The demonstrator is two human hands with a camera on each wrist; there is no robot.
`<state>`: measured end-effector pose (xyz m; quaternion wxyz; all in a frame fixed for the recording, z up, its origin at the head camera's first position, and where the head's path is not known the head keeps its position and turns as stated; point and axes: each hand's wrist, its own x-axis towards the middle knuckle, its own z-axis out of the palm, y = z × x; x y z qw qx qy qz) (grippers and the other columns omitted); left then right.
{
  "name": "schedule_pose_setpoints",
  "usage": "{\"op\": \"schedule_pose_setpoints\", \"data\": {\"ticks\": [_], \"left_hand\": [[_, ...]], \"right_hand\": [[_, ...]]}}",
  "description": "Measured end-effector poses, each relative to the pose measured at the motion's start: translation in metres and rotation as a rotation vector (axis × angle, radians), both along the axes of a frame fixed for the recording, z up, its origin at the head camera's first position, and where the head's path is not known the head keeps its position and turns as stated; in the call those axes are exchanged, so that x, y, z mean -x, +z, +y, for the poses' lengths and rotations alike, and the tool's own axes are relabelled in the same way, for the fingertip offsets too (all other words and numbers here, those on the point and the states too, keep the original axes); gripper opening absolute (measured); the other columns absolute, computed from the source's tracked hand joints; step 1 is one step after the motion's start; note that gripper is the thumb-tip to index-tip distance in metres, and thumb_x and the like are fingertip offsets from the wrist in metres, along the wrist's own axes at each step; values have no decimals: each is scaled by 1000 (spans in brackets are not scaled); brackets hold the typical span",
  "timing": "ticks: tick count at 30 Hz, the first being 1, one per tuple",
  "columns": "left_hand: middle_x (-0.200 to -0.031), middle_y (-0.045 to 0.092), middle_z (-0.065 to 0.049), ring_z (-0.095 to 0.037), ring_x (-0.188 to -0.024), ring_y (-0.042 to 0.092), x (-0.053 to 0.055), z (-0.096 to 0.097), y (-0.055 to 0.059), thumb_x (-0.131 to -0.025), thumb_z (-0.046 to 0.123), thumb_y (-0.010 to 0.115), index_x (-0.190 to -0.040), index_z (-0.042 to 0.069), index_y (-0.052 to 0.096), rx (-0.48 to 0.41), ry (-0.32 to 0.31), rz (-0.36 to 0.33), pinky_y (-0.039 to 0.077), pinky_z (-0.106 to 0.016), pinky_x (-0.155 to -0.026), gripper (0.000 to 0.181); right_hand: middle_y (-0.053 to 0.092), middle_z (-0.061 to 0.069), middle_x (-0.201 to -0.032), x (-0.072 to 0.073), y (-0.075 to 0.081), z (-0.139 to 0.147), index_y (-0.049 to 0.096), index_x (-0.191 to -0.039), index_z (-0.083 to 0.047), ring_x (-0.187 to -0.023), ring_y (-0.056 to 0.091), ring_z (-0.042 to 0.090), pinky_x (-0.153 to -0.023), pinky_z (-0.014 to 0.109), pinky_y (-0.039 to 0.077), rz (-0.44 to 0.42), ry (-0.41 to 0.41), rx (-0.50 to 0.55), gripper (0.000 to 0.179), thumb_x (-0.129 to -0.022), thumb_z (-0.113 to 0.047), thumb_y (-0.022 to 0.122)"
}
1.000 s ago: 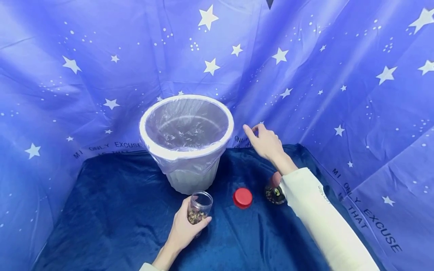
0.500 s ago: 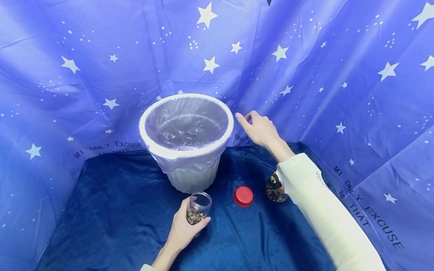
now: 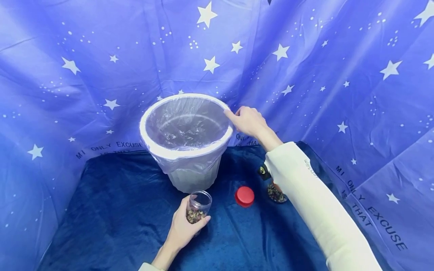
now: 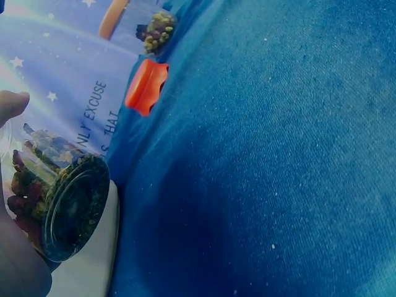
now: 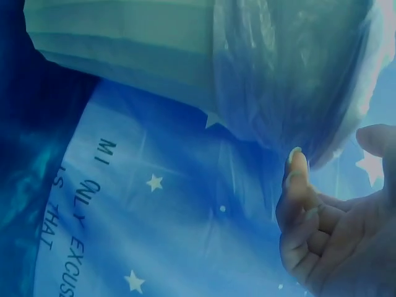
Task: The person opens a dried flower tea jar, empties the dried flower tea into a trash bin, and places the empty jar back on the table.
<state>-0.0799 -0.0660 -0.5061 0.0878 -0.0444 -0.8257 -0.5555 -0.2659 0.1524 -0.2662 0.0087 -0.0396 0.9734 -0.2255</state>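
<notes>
In the head view, my left hand (image 3: 183,226) grips a clear jar (image 3: 200,201), upright and lidless, with dried bits like flower tea low inside. The left wrist view shows the base of this jar (image 4: 74,207) and its brown-green contents. Up at the right rim of a white trash can (image 3: 193,180), my right hand (image 3: 250,121) has its thumb over the edge and its other fingers outside. Seen from the right wrist, the thumb (image 5: 374,139) stands apart from the loosely bent fingers, which touch or nearly touch the bag (image 5: 266,93). A clear plastic bag lines the can.
A red lid (image 3: 244,196) lies on the dark blue cloth (image 3: 125,210) right of the jar. Beyond it stands a second jar of dried bits (image 3: 276,192), partly hidden by the right sleeve. A starry blue curtain (image 3: 305,56) surrounds the table.
My right hand has moved left and slightly up, from beside the can to its right rim. The left hand keeps holding the jar, almost in the same place.
</notes>
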Motion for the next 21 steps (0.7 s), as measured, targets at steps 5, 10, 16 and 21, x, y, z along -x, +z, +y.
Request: {"op": "schedule_pose_setpoints", "data": {"ticks": [5, 10, 16, 21], "left_hand": [[-110, 70, 3, -6, -99, 63, -2, -4, 0, -69, 35, 89, -130, 20, 55, 23, -2, 6, 52, -29, -88, 71], [-107, 70, 8, -5, -98, 63, -2, -10, 1, -68, 31, 89, -130, 17, 56, 35, 13, 31, 52, -28, -88, 72], [-111, 71, 4, -6, -100, 62, -2, -16, 2, -69, 33, 89, -131, 20, 54, 44, 28, 36, 51, -29, -90, 72], [-111, 70, 4, -6, -100, 63, -4, -19, 6, -69, 33, 89, -131, 22, 53, 43, 28, 29, 51, -28, -90, 73]], "right_hand": [[66, 10, -102, -1, -3, -9, 60, -110, -8, -95, 62, 32, -84, 48, 48, 8, -8, -33, 52, -92, -55, 48], [64, 12, -99, -2, -6, -16, 57, -106, -8, -92, 61, 33, -81, 50, 49, 31, -24, -65, 38, -89, -40, 48], [61, 12, -93, -2, -9, -23, 55, -99, -7, -87, 60, 31, -77, 47, 49, 26, -44, -75, 30, -89, -33, 44], [62, 12, -93, -3, -12, -27, 57, -99, -7, -89, 62, 33, -80, 50, 50, 49, -65, -85, 29, -90, -32, 44]]}}
